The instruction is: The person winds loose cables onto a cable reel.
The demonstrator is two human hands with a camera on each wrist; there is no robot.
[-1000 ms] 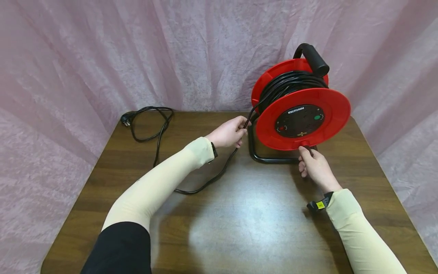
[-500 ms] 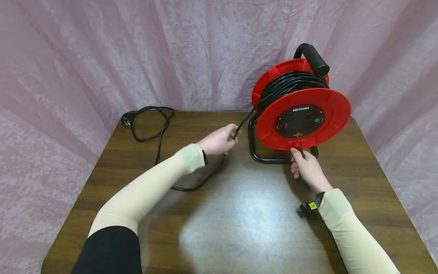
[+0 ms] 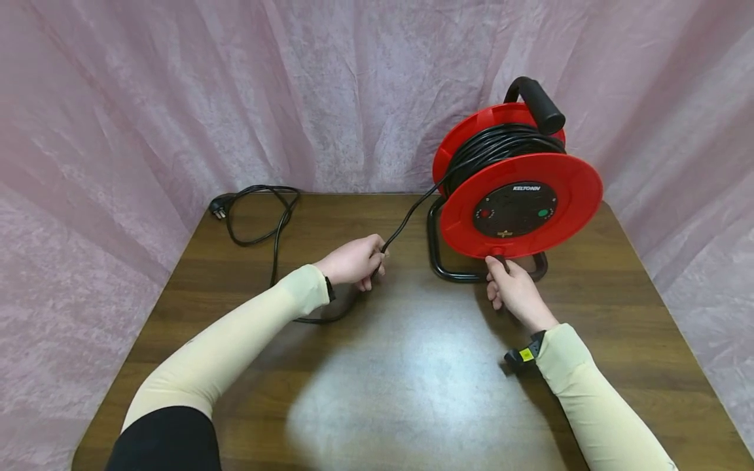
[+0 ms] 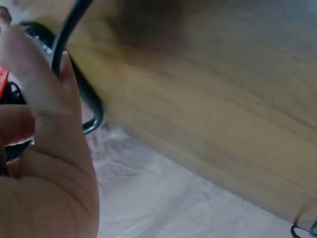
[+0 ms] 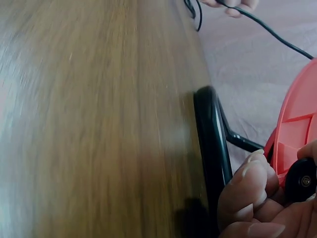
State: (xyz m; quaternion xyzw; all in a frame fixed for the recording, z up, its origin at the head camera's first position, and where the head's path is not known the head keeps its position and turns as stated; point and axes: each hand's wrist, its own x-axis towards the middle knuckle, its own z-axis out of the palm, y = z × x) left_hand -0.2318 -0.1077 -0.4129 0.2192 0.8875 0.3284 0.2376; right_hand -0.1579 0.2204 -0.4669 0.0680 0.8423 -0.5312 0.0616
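- Right of centre, nearest: right hand could lose the small dark knob under the reel's front flange if the pinch loosens. Knuckles also sit close to the black tube frame, so a knock is possible. Hand is closed, fingers and thumb gripping the knob.
- Centre-left: slack black cable passes under the left forearm; might snag there if pulled.
- Centre: left hand looks lightly set; too loose and the cable could run through unguided, too tight and it could jerk. Fingers curled round the cable, which leads up to the reel; exact fingertip contact partly hidden.
- Right of frame, further back: red reel, upright on its frame on the table. Turns cross unevenly, so cable may pile up or jam if fed from one spot.
- Far, left by the table's back edge: plug, beside a crossed loop. Could tighten into a tangle if dragged.
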